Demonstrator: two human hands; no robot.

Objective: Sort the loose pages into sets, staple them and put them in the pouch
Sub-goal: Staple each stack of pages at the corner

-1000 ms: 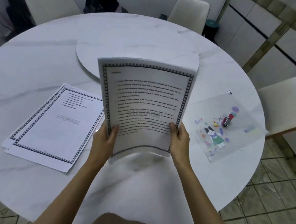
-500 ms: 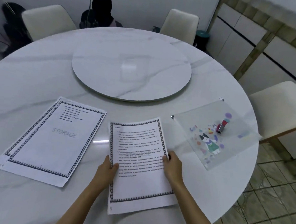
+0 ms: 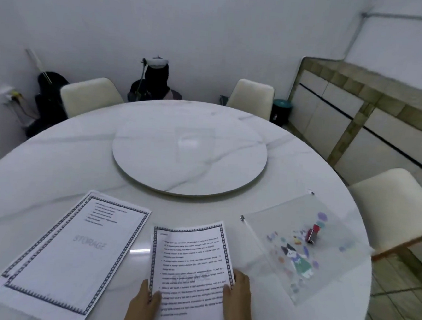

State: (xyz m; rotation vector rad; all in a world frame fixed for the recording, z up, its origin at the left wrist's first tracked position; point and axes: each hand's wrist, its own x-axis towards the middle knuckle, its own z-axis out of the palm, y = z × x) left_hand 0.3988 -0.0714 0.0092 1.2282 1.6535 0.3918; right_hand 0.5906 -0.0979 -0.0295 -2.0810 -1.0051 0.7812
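Observation:
A set of bordered text pages (image 3: 192, 263) lies flat on the round marble table (image 3: 54, 169) near its front edge. My left hand (image 3: 143, 302) holds the set's left edge, thumb on top of the paper. My right hand (image 3: 239, 296) holds the right edge the same way. To the left lies a second pile of bordered pages (image 3: 73, 255) marked STORAGE, its sheets slightly offset. At the right sits a clear pouch (image 3: 299, 243) printed with a cartoon cat, and a small red stapler (image 3: 312, 234) rests on it.
A round turntable (image 3: 189, 155) fills the table's middle. Cream chairs stand at the back left (image 3: 89, 96), the back right (image 3: 253, 95) and the right (image 3: 399, 205). Tiled cabinets (image 3: 372, 126) run along the right wall, and dark bags (image 3: 47, 98) sit in the far corner.
The set I held upright in front of me has come down flat onto the table, both hands still on its edges. My view has tilted up toward the far wall.

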